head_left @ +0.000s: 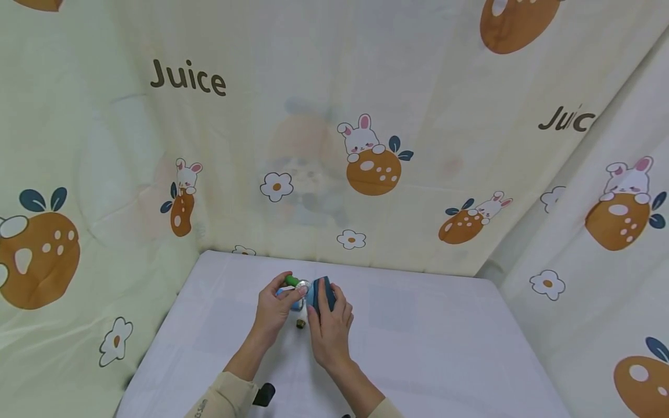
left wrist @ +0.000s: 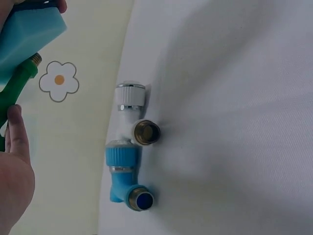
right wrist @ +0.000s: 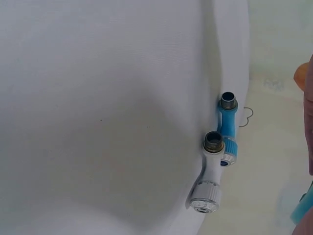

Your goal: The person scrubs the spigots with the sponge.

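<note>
Green valve (head_left: 292, 281) is up in the hands, just below center of the head frame, above the far part of the counter (head_left: 428, 337). Left hand (head_left: 273, 307) pinches it between thumb and fingers, clear knob end toward the right. Right hand (head_left: 330, 334) grips a blue sponge (left wrist: 32, 39), thumb on the near side, fingers over the dark face. Sponge sits right at the valve; in the left wrist view the brass thread overlaps its lower edge, can't tell if that end touches.

2 more valves lie on the counter, below the hands. White valve (left wrist: 131, 95): mid-left of the left wrist frame. Blue valve (left wrist: 122, 178): just below it there, just beside the white 1. Both lower right of center in the right wrist frame, threaded ends up-frame. In the head view, left hand and green valve partly block the blue valve; only the white valve's brass end reads clearly.

Black object (head_left: 265, 395) at bottom center of the head frame, partly behind the left sleeve (head_left: 230, 392); can't identify. Printed curtain (head_left: 418, 75) hangs behind the far edge.
</note>
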The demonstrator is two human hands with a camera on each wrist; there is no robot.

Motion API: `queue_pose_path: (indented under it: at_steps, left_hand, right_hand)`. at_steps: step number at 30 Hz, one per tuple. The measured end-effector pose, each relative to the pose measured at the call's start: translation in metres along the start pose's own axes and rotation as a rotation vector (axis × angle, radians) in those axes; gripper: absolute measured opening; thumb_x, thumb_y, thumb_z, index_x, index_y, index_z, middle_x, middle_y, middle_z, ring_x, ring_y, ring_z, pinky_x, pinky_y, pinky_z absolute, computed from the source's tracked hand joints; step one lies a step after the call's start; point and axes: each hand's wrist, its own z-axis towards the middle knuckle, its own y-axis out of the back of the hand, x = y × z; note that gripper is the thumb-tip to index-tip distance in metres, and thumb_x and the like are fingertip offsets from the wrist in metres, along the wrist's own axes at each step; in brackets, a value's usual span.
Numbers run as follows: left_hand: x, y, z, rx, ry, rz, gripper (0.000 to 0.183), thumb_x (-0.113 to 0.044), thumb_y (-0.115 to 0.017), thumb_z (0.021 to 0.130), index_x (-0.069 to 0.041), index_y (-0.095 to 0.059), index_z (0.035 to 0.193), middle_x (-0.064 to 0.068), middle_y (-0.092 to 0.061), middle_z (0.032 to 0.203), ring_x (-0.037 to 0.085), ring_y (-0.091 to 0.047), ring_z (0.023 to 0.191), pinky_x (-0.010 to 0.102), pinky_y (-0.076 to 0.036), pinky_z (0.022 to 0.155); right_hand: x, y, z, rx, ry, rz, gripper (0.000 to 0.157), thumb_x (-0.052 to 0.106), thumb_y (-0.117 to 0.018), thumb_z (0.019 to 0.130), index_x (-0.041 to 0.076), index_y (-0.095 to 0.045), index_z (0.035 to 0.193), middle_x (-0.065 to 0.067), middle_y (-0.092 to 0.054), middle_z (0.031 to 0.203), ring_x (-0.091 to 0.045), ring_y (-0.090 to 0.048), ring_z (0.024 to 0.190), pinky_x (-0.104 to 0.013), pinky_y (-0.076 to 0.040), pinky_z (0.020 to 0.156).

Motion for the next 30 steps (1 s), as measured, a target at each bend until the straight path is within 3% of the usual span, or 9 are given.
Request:
queue_pose_path:
  at_steps: [5,9,13,19,24,30]
  left_hand:
    - [0.0,0.0,-0.002,0.012,-0.019,-0.022,0.065,-0.015,-0.084,0.088,-0.009,-0.055,0.146,0.015,-0.061,0.128,0.01,-0.074,0.1,0.018,-0.055,0.083]
    - [-0.003,-0.003,-0.006,0.061,-0.02,-0.018,0.072,-0.012,-0.087,0.084,-0.012,-0.053,0.147,0.018,-0.061,0.13,0.018,-0.074,0.106,0.023,-0.06,0.085]
    - [-0.002,-0.006,-0.009,0.089,-0.021,0.019,0.079,-0.013,-0.09,0.08,-0.013,-0.051,0.149,0.019,-0.061,0.13,0.026,-0.074,0.11,0.027,-0.061,0.088]
    - [0.004,-0.003,-0.01,0.086,-0.037,0.071,0.081,-0.016,-0.091,0.08,-0.013,-0.049,0.149,0.019,-0.061,0.129,0.026,-0.073,0.11,0.028,-0.061,0.087]
    - [0.004,0.001,-0.008,0.056,-0.033,0.095,0.078,-0.018,-0.089,0.083,-0.012,-0.047,0.148,0.016,-0.054,0.134,0.025,-0.072,0.111,0.024,-0.061,0.085]
    - [0.003,0.004,-0.002,-0.054,0.022,0.146,0.073,-0.037,-0.084,0.089,-0.02,-0.049,0.151,0.011,-0.053,0.14,0.021,-0.068,0.113,0.026,-0.054,0.091]
  right_hand:
    - [0.0,0.002,0.003,-0.009,0.001,-0.029,0.061,0.036,-0.048,0.109,0.021,-0.029,0.165,-0.018,-0.029,0.161,-0.031,-0.035,0.127,-0.047,-0.033,0.094]
    - [-0.005,0.004,0.007,0.005,-0.009,-0.121,0.059,0.033,-0.055,0.107,0.019,-0.039,0.162,-0.023,-0.031,0.158,-0.036,-0.035,0.125,-0.049,-0.034,0.091]
    - [-0.012,0.004,0.007,0.042,-0.002,-0.236,0.06,0.034,-0.059,0.105,0.021,-0.042,0.16,-0.024,-0.032,0.158,-0.037,-0.037,0.122,-0.049,-0.035,0.09]
    - [-0.018,0.004,0.006,0.045,0.028,-0.312,0.06,0.033,-0.063,0.103,0.022,-0.044,0.159,-0.023,-0.035,0.157,-0.038,-0.041,0.121,-0.051,-0.036,0.092]
    - [-0.024,0.003,0.004,0.027,0.016,-0.235,0.06,0.033,-0.061,0.105,0.02,-0.042,0.16,-0.022,-0.032,0.16,-0.037,-0.038,0.125,-0.051,-0.034,0.094]
    - [-0.029,-0.003,-0.007,-0.042,0.018,-0.033,0.069,0.03,-0.058,0.106,0.023,-0.025,0.167,-0.018,-0.018,0.168,-0.037,-0.028,0.143,-0.059,-0.035,0.109]
